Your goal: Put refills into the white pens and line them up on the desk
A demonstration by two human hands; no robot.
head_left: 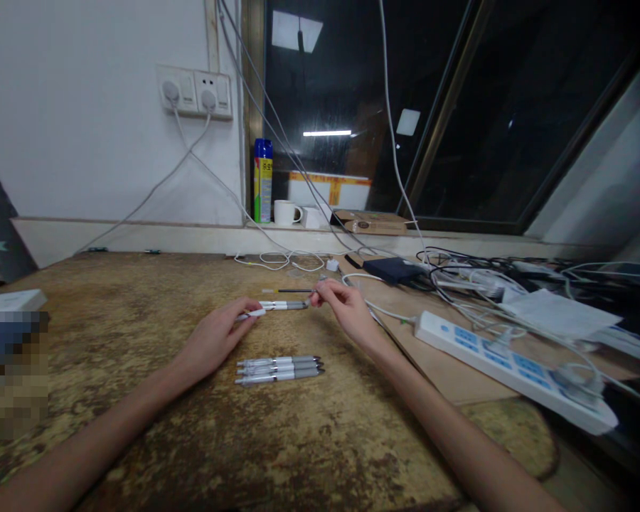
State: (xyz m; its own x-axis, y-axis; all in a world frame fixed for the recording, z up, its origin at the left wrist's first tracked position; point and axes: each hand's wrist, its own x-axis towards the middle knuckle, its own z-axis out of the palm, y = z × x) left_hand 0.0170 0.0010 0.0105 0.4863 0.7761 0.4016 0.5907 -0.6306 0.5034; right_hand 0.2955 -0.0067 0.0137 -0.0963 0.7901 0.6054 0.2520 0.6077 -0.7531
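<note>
Left fingers (244, 306) pinch a white pen part (254, 313), right fingers (328, 289) bunched, contents unclear.

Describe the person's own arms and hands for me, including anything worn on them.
The left forearm and right forearm are bare, with no sleeves in view. The left hand and right hand wear no gloves. No watch, bracelet or marking shows; the fingers are too small and blurred to rule out rings.

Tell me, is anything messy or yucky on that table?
Yes. Cords lie in a tangle beyond the power strip, on the right. The tabletop looks worn, with dark patches across it. The near pens lie neatly side by side.
</note>
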